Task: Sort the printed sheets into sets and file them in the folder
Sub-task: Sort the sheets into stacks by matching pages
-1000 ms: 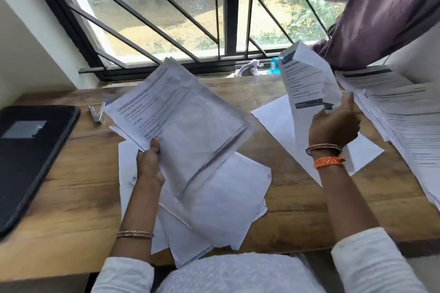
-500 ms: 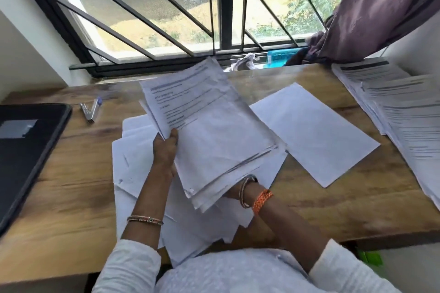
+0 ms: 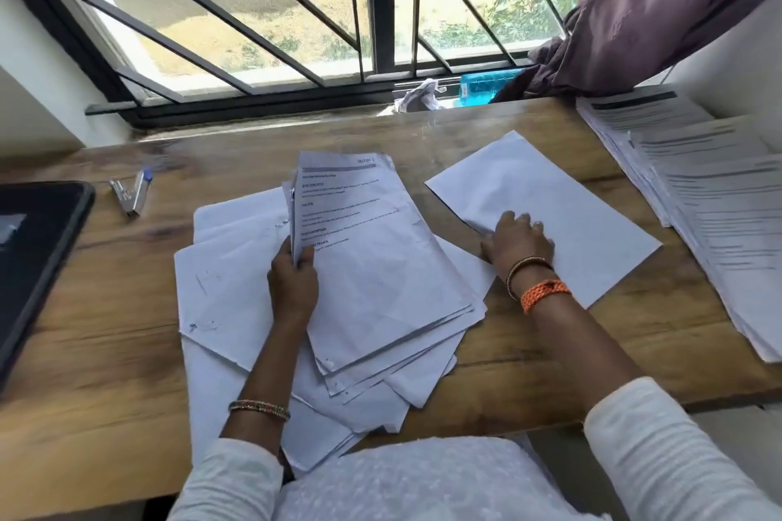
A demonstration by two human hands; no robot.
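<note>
Left hand (image 3: 294, 279) gripping printed stack (image 3: 381, 262), centre frame. Right hand (image 3: 518, 243) flat, fingers (image 3: 524, 224) released, on blank sheet (image 3: 550, 203), right of centre.

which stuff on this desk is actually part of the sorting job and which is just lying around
Part of the job:
printed stack gripped by left hand
blank-side sheet under right hand
loose sheets
printed pile at right
black folder
stapler

Lying about:
blue bottle
crumpled cloth
curtain
</note>
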